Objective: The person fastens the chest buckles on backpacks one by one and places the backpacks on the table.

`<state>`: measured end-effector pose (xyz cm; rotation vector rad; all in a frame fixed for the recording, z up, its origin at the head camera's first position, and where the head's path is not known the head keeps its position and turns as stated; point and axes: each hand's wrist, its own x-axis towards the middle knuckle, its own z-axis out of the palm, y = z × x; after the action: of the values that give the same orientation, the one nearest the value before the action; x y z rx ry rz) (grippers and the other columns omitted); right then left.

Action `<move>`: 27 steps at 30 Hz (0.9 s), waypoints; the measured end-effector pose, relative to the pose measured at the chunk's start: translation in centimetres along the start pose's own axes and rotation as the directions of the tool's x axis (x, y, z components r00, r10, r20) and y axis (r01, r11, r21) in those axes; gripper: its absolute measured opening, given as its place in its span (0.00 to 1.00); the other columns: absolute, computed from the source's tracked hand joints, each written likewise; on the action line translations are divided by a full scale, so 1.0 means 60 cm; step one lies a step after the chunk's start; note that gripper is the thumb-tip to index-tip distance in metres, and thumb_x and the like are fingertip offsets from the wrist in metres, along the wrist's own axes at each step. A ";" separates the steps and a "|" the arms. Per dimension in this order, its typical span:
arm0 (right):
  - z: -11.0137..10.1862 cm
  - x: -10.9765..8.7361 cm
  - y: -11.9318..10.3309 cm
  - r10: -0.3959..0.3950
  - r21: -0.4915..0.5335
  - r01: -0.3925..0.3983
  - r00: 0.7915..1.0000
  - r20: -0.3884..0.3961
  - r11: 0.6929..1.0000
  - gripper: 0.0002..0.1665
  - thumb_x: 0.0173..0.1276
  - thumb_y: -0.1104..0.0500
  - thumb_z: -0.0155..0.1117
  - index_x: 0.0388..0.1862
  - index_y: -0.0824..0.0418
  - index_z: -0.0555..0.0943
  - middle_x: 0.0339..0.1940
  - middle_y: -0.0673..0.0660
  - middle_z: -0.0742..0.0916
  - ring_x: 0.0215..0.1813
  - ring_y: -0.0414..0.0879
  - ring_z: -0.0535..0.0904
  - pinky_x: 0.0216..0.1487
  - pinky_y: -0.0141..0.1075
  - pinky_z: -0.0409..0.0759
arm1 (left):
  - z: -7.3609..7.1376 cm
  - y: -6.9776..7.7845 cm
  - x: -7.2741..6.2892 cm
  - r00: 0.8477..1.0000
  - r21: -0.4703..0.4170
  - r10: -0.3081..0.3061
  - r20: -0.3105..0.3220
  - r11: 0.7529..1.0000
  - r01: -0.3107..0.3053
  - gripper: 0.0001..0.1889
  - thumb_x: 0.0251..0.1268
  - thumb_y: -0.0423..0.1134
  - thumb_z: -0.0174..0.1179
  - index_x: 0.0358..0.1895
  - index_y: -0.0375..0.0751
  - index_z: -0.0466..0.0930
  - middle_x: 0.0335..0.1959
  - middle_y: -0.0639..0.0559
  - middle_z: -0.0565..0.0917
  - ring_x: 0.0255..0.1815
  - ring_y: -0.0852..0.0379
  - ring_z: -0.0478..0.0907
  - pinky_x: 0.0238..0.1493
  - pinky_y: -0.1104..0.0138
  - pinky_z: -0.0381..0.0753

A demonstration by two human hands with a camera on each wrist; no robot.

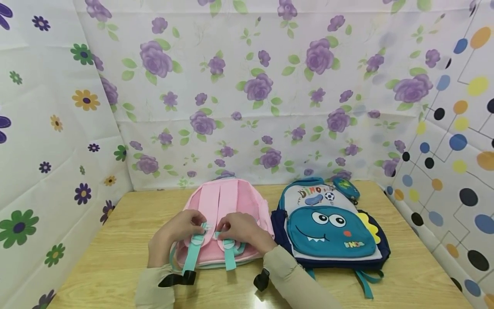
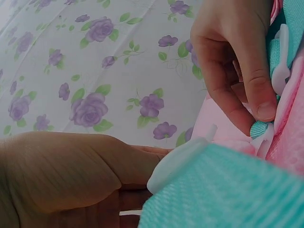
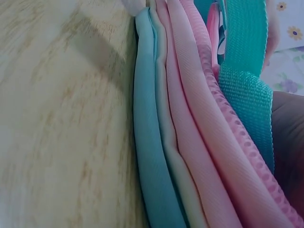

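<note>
A pink backpack point(image 1: 247, 201) lies on the table with its back panel and shoulder straps facing up. My left hand point(image 1: 181, 226) pinches the teal webbing at the left strap's plastic adjuster point(image 1: 197, 238). On the other strap, my right hand point(image 1: 241, 227) pinches webbing just above its adjuster point(image 1: 228, 243). In the left wrist view the right hand point(image 2: 237, 61) has thumb and finger on a short bit of teal webbing point(image 2: 259, 129), while broad teal webbing point(image 2: 228, 190) partly covers my left fingers. The right wrist view shows the pack's layered pink side point(image 3: 190, 114) and a teal strap point(image 3: 244, 90).
A blue dinosaur backpack point(image 1: 332, 231) lies right of the pink one, close to my right forearm, with a small round pouch point(image 1: 346, 188) at its top. Both packs rest on a wooden table point(image 1: 112, 249). Patterned cloth point(image 1: 231, 98) hangs behind and at both sides.
</note>
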<state>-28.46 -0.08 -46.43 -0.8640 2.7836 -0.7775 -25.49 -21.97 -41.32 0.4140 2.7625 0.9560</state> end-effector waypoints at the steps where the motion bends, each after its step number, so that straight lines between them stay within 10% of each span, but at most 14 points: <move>1: 0.000 0.000 0.000 -0.003 -0.009 0.003 1.000 -0.003 1.000 0.05 0.62 0.44 0.71 0.35 0.40 0.87 0.25 0.38 0.81 0.24 0.34 0.74 0.33 0.29 0.71 | 0.000 0.000 0.000 1.000 -0.002 0.002 0.000 1.000 -0.002 0.07 0.60 0.31 0.67 0.41 0.37 0.82 0.36 0.51 0.81 0.38 0.56 0.75 0.45 0.62 0.76; 27: -0.035 -0.020 0.017 -0.044 0.149 0.043 0.999 0.002 0.988 0.05 0.66 0.50 0.69 0.33 0.46 0.82 0.26 0.42 0.81 0.25 0.35 0.74 0.29 0.28 0.73 | -0.004 -0.003 -0.003 1.000 -0.019 0.000 -0.008 1.000 -0.001 0.06 0.63 0.33 0.66 0.42 0.40 0.82 0.36 0.51 0.81 0.39 0.55 0.74 0.45 0.61 0.75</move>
<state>-28.52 2.23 -45.22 -0.9003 2.6693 -0.9746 -25.40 -22.28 -41.23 0.4088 2.7585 0.9848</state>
